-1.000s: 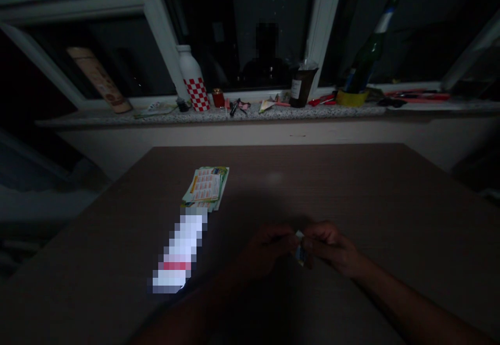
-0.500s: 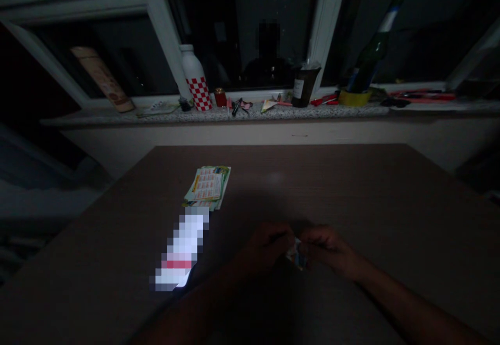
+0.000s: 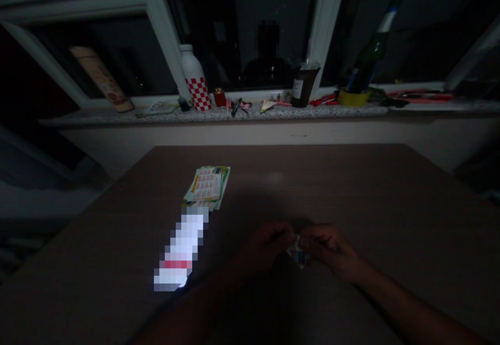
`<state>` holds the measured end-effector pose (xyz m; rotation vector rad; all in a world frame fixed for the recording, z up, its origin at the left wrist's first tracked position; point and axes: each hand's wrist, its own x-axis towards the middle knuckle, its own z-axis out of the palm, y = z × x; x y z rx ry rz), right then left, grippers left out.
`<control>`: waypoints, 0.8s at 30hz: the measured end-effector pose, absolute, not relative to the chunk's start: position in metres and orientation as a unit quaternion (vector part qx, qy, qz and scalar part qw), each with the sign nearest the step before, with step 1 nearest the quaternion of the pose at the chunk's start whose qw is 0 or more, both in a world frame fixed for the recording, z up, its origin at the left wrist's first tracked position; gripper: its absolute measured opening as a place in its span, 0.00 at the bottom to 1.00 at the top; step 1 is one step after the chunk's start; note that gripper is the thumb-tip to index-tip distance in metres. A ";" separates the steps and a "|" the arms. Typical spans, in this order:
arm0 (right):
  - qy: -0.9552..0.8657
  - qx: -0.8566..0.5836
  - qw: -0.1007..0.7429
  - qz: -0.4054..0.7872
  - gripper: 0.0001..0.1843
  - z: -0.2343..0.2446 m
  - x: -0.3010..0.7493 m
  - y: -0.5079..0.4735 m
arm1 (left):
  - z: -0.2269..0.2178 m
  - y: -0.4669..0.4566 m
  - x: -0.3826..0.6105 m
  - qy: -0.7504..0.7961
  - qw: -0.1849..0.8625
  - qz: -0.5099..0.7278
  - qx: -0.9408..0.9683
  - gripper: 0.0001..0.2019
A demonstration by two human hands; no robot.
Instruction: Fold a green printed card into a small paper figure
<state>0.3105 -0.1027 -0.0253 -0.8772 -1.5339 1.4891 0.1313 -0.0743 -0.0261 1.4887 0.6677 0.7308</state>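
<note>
Both my hands meet just above the near middle of the brown table (image 3: 351,188). My left hand (image 3: 267,248) and my right hand (image 3: 332,251) pinch a small folded piece of printed paper (image 3: 299,254) between their fingertips, one on each side. The room is dark and the paper's print cannot be made out. To the left lies a lit phone screen (image 3: 179,254), and beyond it a small stack of coloured paper slips (image 3: 207,186).
A stone windowsill (image 3: 250,113) runs along the back with a red-checked white bottle (image 3: 194,79), a dark jar (image 3: 302,87), a green glass bottle (image 3: 369,53) in a roll of yellow tape, a leaning cardboard tube (image 3: 101,79) and small clutter.
My hands stay together over the table while the small paper shifts and turns slightly between my fingers. Nothing else has moved.
</note>
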 end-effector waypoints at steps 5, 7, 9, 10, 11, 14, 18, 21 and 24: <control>-0.598 -0.350 0.417 0.588 0.18 -0.024 0.311 -0.101 | -0.030 -0.074 0.133 0.303 0.623 0.335 0.639 0.19; -0.592 -0.358 0.419 0.588 0.18 -0.026 0.313 -0.099 | -0.028 -0.075 0.133 0.321 0.606 0.329 0.648 0.18; -0.589 -0.362 0.416 0.591 0.18 -0.029 0.315 -0.098 | -0.025 -0.076 0.132 0.340 0.578 0.315 0.671 0.18; -0.587 -0.359 0.415 0.595 0.17 -0.030 0.315 -0.097 | -0.024 -0.077 0.131 0.345 0.562 0.308 0.686 0.18; -0.583 -0.354 0.415 0.602 0.17 -0.031 0.315 -0.097 | -0.023 -0.077 0.131 0.348 0.548 0.302 0.698 0.17; -0.560 -0.331 0.420 0.633 0.16 -0.031 0.314 -0.098 | -0.022 -0.079 0.132 0.339 0.551 0.306 0.699 0.18; -0.552 -0.319 0.423 0.644 0.17 -0.028 0.313 -0.099 | -0.025 -0.079 0.134 0.328 0.590 0.326 0.662 0.21; -0.582 -0.334 0.411 0.618 0.17 -0.027 0.315 -0.099 | -0.026 -0.078 0.133 0.335 0.584 0.317 0.668 0.20; -0.597 -0.343 0.399 0.605 0.19 -0.029 0.316 -0.098 | -0.024 -0.078 0.131 0.340 0.570 0.305 0.683 0.19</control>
